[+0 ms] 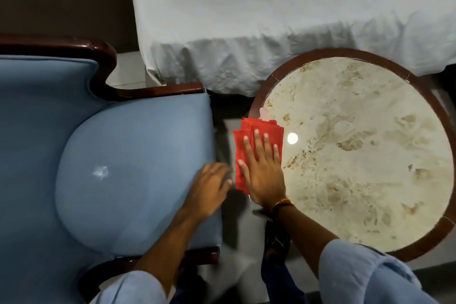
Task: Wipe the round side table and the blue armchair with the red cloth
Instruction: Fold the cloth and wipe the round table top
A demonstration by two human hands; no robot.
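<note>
Both hands flat, open: right hand [262, 168] presses red cloth [249, 136] on table [345, 143] edge; left hand [209, 190] on armchair [123, 143].

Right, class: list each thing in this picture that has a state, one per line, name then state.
red cloth: folded, pressed flat at the table's left edge, partly overhanging.
right hand: open, palm down on the cloth.
left hand: empty, resting on the seat's edge.
round side table: bare, glossy top.
blue armchair: unoccupied, small pale mark on the cushion.
</note>
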